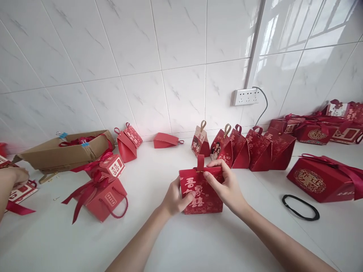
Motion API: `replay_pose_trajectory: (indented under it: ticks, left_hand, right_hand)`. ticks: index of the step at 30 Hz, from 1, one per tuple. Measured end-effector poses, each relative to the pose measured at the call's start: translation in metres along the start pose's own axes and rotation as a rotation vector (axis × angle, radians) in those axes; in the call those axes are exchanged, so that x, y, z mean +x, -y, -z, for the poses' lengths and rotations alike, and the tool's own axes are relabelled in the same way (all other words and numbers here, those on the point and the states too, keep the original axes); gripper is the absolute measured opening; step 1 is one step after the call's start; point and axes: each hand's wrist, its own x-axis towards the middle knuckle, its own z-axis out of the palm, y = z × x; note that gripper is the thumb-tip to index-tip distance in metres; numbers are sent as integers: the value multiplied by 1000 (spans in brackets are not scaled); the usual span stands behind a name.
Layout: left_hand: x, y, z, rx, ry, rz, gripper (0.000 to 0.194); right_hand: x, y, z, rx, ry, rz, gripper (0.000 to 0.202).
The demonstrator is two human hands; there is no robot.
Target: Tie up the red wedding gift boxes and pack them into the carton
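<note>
Before me on the white table stands a red gift box (208, 202) with white Chinese lettering and a ribbon loop (200, 163) at its top edge. My left hand (179, 197) grips its left side, thumb across the printed front. At the upper right, my right hand (225, 183) pinches the top edge, thumb in front and fingers over the back. Just behind it are a cream-topped box (200, 140) with cartoon figures and a red cartoon box (220, 145). The far side of the held box is hidden.
Several red boxes (256, 151) line the back right. A ribboned box (314, 179) and a black band (300, 207) lie right. Leftward are a bow-tied box (104, 198), a cardboard tray (65, 160) and another person's hand (17, 176). A socket strip (248, 97) is on the tiled wall.
</note>
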Motion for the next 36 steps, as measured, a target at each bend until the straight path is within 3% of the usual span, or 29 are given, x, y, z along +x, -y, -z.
replay_pose_trajectory:
  ticks: [18, 23, 28, 31, 36]
  left_hand:
    - [-2, -1, -4, -13, 18, 57, 28]
    - [-1, 1, -5, -30, 31, 47, 29]
    - [1, -22, -12, -226, -169, 36, 36]
    - [1, -42, -13, -183, -277, 28, 32]
    - [-1, -55, -7, -84, -210, -23, 17]
  right_hand:
    - [8, 3, 8, 226, 126, -176, 30]
    - [9, 2, 10, 143, 82, -102, 22]
    - [6, 6, 7, 64, 50, 0, 16]
    - [-1, 13, 5, 39, 75, 68, 11]
    - [-8, 24, 6, 44, 168, 160, 8]
